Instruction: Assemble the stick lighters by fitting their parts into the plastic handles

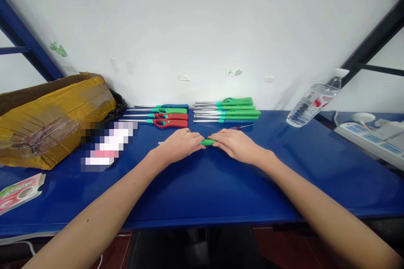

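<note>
Both my hands hold one green long-nosed lighter level, just above or on the blue table. My left hand wraps the metal-tube side, and the tube's tip pokes out to its left. Around the green handle my right hand is closed; my fingers hide most of the lighter. Behind my left hand lie several lighters in a row, among them a red lighter and a blue one. Behind my right hand is a stack of mostly green lighters. A thin screwdriver-like tool with a red part lies beyond my right hand.
A taped cardboard box stands at the left, with a blurred-out flat item beside it. A printed card lies front left. At the right, a water bottle and a white power strip sit on the blue table.
</note>
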Motion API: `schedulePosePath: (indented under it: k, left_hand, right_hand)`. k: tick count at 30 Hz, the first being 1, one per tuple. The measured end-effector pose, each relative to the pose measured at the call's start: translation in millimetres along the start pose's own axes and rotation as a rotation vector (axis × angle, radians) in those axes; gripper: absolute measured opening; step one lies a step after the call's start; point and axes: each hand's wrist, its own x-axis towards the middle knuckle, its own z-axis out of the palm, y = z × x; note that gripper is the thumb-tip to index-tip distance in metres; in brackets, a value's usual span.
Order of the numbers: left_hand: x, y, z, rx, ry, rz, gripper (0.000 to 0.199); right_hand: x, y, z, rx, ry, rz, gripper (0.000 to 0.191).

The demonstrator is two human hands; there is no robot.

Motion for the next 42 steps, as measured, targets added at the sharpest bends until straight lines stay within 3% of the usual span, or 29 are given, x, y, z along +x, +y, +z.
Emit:
schedulePosePath:
  k: [5, 11, 24, 31, 36, 39, 42]
  left_hand:
    - [3.1, 2.9, 1.1, 0.046, 0.045, 0.012, 0.028]
    - [5.3, 5.6, -2.6, 0.056, 0.018, -0.024, 0.027]
    - [-7.8, -2.9, -16.8, -0.510, -0.104, -0.047, 0.033]
    - [-2.3, 2.1, -18.1, -0.315, -0.080, -0.110, 0.028]
    - [-2.0, 6.6, -8.4, -0.212, -0.024, -0.117, 0.025]
    - [-2.6, 8.1, 0.1, -0.234, 0.015, -0.097, 0.026]
    - [-1.6, 10.1, 6.5, -0.244, 0.049, -0.083, 0.026]
  right_hand:
    - [-0.3, -1.1, -7.7, -0.013, -0.044, 0.038, 0.037]
    - [-1.2, -5.4, -14.7, -0.032, -0.079, 0.093, 0.036]
    - [-2.9, -11.6, -9.2, -0.090, -0.005, -0.018, 0.034]
    - [-4.9, -11.6, -9.7, -0.103, 0.013, 0.044, 0.033]
    - [-6.6, -9.4, -6.6, -0.107, 0.060, 0.104, 0.036]
    - [-6.9, -6.1, 1.3, -0.101, 0.056, 0.051, 0.045]
    - [-5.8, -3.4, 10.9, -0.140, 0.061, -0.006, 0.041]
